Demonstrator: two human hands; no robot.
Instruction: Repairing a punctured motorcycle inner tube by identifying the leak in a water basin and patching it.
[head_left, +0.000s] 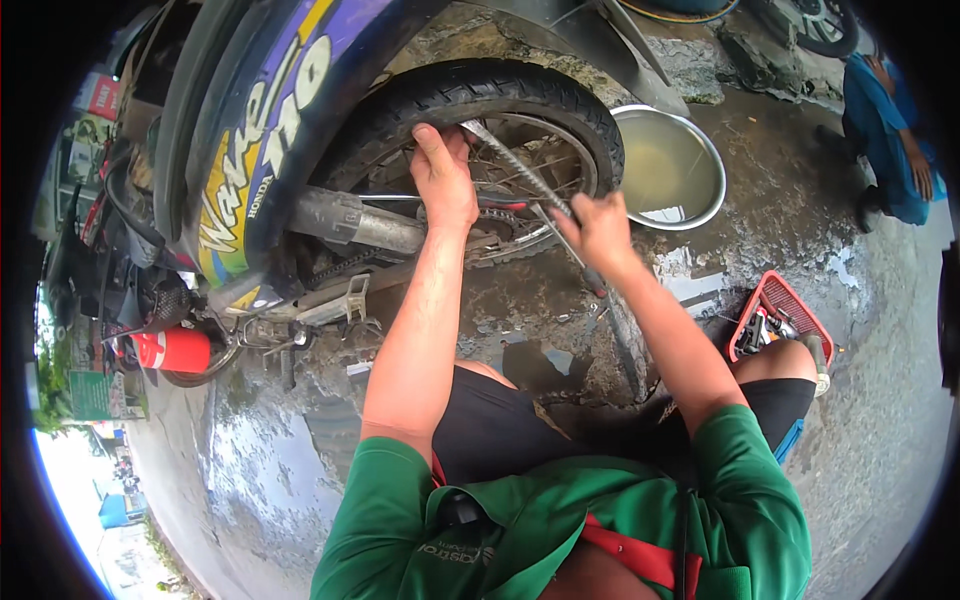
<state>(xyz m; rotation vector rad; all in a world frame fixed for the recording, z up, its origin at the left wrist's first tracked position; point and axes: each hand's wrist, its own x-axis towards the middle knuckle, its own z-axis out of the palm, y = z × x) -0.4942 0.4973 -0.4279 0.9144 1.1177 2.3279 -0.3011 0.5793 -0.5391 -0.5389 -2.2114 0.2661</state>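
Note:
A motorbike wheel with a black tire [470, 85] is in front of me, its spoked rim [575, 140] beneath my hands. My right hand [598, 235] is closed around a ribbed metal tire lever [520, 170]. The lever's flat end meets the rim edge, right beside my left hand [443, 185]. The left fingers curl over the tire's inner edge, partly hidden, with the thumb raised against the tire. Below my right hand a thin metal rod [572, 250] slants down to a dark reddish end. Another rod with a red tip [512, 206] crosses the spokes.
A metal basin [715, 190] of murky water stands right of the wheel. A red basket [772, 285] of tools sits by my right knee. The motorbike's fairing [260, 140] and fork tube [370, 222] are at left. A person in blue [890, 140] is at far right.

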